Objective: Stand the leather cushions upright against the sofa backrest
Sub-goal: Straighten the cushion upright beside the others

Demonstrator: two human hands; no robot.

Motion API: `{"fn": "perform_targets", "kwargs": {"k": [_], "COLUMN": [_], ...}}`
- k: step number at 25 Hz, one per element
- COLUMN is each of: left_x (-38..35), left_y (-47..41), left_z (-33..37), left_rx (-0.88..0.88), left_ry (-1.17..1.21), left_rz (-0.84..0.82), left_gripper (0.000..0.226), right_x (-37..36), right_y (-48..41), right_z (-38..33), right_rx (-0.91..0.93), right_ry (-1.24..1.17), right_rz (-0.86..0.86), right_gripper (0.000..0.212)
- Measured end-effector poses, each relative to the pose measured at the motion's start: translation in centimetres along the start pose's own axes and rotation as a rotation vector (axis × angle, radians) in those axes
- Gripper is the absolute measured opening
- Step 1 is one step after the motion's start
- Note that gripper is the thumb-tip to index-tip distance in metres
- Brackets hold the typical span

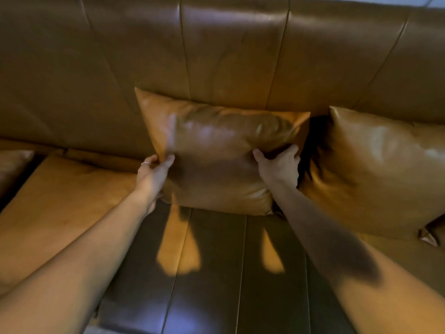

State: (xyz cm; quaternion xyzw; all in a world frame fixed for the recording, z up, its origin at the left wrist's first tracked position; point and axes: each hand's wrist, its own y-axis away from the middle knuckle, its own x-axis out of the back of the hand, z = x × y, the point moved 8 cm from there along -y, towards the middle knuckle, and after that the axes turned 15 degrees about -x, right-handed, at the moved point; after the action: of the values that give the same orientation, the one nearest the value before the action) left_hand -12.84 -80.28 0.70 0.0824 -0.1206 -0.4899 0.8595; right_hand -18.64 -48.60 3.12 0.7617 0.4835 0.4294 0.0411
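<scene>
A tan leather cushion [216, 150] stands roughly upright in the middle of the sofa, its top edge leaning on the backrest [231, 56]. My left hand [154, 172] grips its left edge, thumb on the front. My right hand [279, 165] grips its right edge, fingers curled behind. A second, larger tan cushion [375, 169] leans against the backrest just to the right, close beside the held one. The corner of a third cushion [12, 162] shows at the far left edge.
The sofa seat [60, 201] stretches left of the held cushion, lit tan. The seat in front of the cushion lies in my shadow. A dark gap separates the two cushions on the right.
</scene>
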Motion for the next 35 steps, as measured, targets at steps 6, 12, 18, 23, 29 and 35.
{"fn": "perform_targets", "kwargs": {"k": [6,12,18,23,29,35], "left_x": [4.2,15.0,29.8,38.3,39.9,39.3], "left_y": [3.6,3.6,1.0,-3.8,-9.8,-14.3], "left_z": [2.2,0.6,-2.3,-6.0,-10.1,-10.5], "left_rx": [-0.098,-0.069,0.028,0.1,0.22,0.23], "left_ry": [-0.04,-0.117,-0.353,-0.505,-0.677,-0.71], "left_rz": [0.062,0.167,0.284,0.247,0.034,-0.034], "left_gripper": [0.05,0.04,0.061,0.066,0.108,0.12], "right_x": [-1.6,-11.9,-25.0,-35.9,-39.5,-39.1], "right_y": [8.3,19.8,28.8,30.6,27.7,22.6], "right_z": [-4.5,-5.5,-3.7,-2.2,-2.6,-1.1], "right_rx": [0.466,0.792,0.776,0.455,0.29,-0.129], "right_ry": [0.427,0.578,0.724,0.733,0.671,0.501], "right_rz": [0.108,-0.119,-0.383,-0.48,-0.203,-0.262], "right_gripper": [0.092,0.082,0.083,0.082,0.063,0.113]}}
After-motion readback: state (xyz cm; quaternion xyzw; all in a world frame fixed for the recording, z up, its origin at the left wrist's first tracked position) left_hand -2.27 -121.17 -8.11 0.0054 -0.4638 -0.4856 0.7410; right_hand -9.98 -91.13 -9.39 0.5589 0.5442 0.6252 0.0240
